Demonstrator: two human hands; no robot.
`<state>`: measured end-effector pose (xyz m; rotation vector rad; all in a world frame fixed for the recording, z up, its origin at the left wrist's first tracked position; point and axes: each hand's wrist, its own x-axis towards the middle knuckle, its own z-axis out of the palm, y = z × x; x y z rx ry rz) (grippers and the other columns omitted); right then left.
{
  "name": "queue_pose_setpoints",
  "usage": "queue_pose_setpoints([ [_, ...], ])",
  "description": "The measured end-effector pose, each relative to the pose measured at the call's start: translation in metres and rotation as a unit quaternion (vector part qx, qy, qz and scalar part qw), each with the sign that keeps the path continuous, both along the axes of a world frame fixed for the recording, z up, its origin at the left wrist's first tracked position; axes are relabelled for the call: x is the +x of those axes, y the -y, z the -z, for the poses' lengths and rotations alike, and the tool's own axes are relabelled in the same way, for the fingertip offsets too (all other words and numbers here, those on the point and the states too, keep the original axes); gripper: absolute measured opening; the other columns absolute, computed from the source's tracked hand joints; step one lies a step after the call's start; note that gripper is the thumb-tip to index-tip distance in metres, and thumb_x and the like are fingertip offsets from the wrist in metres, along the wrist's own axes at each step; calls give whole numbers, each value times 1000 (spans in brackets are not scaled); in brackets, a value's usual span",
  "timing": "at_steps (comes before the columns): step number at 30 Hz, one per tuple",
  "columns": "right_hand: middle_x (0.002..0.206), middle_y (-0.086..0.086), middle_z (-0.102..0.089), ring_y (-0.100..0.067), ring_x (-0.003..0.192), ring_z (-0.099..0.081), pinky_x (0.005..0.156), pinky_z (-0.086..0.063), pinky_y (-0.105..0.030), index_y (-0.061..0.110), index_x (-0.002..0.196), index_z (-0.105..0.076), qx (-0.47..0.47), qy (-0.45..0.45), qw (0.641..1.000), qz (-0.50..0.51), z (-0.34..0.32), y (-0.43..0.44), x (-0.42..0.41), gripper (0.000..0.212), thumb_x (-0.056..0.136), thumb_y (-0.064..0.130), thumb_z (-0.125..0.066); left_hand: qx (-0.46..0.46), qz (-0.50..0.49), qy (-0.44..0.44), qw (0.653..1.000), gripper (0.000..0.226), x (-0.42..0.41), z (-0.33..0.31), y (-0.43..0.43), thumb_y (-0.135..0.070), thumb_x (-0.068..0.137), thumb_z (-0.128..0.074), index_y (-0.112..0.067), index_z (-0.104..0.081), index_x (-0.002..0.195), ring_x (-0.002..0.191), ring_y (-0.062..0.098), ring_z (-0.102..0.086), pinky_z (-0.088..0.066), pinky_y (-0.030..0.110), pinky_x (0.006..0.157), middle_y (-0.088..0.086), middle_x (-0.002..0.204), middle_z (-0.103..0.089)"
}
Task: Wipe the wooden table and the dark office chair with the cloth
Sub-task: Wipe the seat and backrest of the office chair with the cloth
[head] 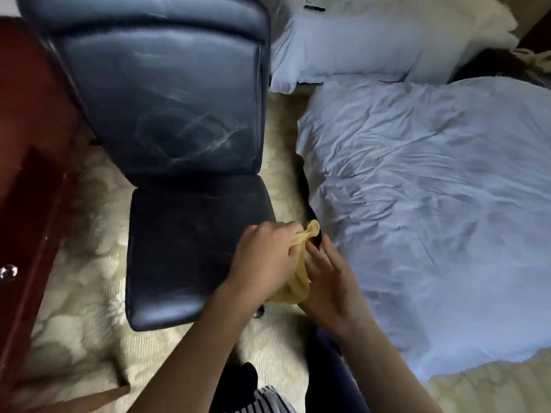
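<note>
The dark office chair (179,120) stands in the middle of the view, its backrest streaked with pale wipe marks and its seat (185,257) below. At the seat's right edge my left hand (265,257) grips a bunched yellow cloth (298,281), one twisted end poking out above the fingers. My right hand (331,281) lies against the cloth's right side with fingers fairly straight. The cloth covers the chair's dark armrest (313,216), of which only a small part shows. The reddish wooden table (26,150) fills the left edge.
A bed with a rumpled white duvet (432,204) and a pillow (351,46) lies close on the right. Cream patterned carpet (89,263) shows around the chair. A drawer knob (8,272) sticks out of the table's front. My legs are at the bottom.
</note>
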<state>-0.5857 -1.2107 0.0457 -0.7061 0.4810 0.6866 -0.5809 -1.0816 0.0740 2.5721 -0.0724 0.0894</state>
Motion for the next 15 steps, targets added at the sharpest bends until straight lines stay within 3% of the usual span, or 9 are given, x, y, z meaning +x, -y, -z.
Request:
queue_pose_setpoints([
  [3, 114, -15, -62, -32, 99, -64, 76, -54, -43, 6, 114, -65, 21, -75, 996, -43, 16, 19, 32, 48, 85, 44, -63, 94, -5, -11, 995, 23, 15, 20, 27, -25, 93, -43, -26, -58, 111, 98, 19, -52, -35, 34, 89, -5, 102, -63],
  [7, 72, -10, -67, -23, 68, -68, 63, -58, -32, 2, 76, -71, 64, -131, 983, -113, 31, 57, 77, 38, 86, 35, -56, 120, -24, -75, 990, 35, 38, 42, 77, -28, 88, -49, -24, -50, 123, 104, 20, -48, -30, 32, 93, -4, 109, -62],
  [10, 56, -6, -60, -17, 48, -63, 45, -52, -25, 4, 66, -64, 30, -156, 972, -171, 40, 98, 130, 37, 90, 27, -49, 91, -96, -89, 987, 40, 64, 48, 126, -37, 92, -43, -27, -44, 130, 111, 18, -44, -22, 33, 104, -6, 115, -61],
  [13, 54, -9, -60, -17, 44, -60, 37, -50, -27, 1, 77, -61, 23, -154, 969, -191, 42, 112, 155, 14, 78, 12, -52, 43, -145, -90, 984, 47, 70, 48, 137, -49, 94, -39, -30, -42, 136, 116, 15, -44, -17, 35, 112, -7, 117, -62],
  [15, 59, -6, -57, -14, 45, -54, 35, -43, -25, 6, 97, -56, 5, -106, 969, -221, 43, 113, 169, 31, 66, 8, -60, 6, -193, -86, 977, 48, 70, 47, 138, -51, 93, -41, -29, -47, 135, 114, 14, -47, -21, 36, 111, -7, 117, -62],
])
